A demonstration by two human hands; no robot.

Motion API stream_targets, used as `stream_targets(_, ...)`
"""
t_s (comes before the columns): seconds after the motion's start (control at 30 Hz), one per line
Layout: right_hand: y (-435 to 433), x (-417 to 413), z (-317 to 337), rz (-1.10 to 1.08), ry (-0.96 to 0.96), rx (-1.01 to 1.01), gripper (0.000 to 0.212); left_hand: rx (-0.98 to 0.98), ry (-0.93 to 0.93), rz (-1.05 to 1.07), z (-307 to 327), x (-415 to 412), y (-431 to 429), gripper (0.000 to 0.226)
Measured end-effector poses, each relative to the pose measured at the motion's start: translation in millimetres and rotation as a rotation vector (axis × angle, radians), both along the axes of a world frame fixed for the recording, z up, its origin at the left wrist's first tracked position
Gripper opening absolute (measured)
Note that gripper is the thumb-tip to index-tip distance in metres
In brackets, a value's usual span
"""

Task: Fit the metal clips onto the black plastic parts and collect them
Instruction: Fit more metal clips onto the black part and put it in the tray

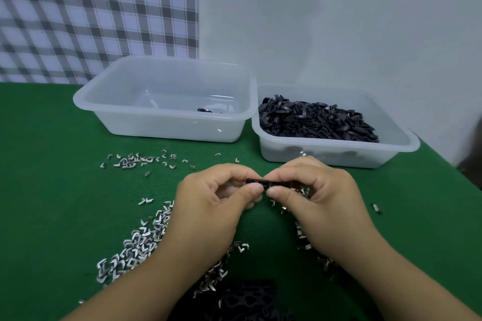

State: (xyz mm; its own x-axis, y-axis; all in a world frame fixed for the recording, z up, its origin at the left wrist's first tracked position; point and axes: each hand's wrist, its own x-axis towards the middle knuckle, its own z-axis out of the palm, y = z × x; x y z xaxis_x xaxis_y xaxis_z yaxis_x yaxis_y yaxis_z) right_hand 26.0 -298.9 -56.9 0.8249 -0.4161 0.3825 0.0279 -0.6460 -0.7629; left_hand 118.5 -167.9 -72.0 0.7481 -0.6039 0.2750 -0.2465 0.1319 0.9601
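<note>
My left hand (216,200) and my right hand (318,195) meet above the green table, both pinching one small black plastic part (257,181) between thumbs and forefingers. My right hand also cups several metal clips (300,191) against its palm. Whether a clip sits on the part is hidden by my fingertips. A large heap of loose metal clips (135,245) lies on the table under and left of my left forearm. A smaller scatter of clips (140,160) lies farther back.
A translucent tub (86,101) at the back left holds one or two dark parts (204,110). A second tub (407,142) at the back right is heaped with black plastic parts (315,118). A black perforated object (242,300) lies at the near edge. A lone clip (376,208) lies right.
</note>
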Motion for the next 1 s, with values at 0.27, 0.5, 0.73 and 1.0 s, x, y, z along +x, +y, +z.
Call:
stream_targets(0.27, -15.6, 9.2, 41.5, -0.096, -0.023, -0.031, 0.011, 0.055, 0.096, 0.032, -3.2, 1.3, -0.3, 0.016)
stream_targets(0.5, -60.9, 80.5, 60.1, -0.137, 0.405, -0.207, 0.017, 0.102, 0.092, 0.024, -2.8, 0.6, -1.8, 0.015)
stream_targets(0.73, -63.1, 114.8, 51.2, -0.156, 0.502, -0.313, 0.010, 0.082, 0.090, 0.026, -3.6, 1.6, -2.6, 0.016)
stream_targets(1.0, -58.2, 87.9, 55.5, -0.296, 0.176, -0.250, 0.007, 0.054, 0.123, 0.032, -4.8, 4.0, -1.5, 0.014)
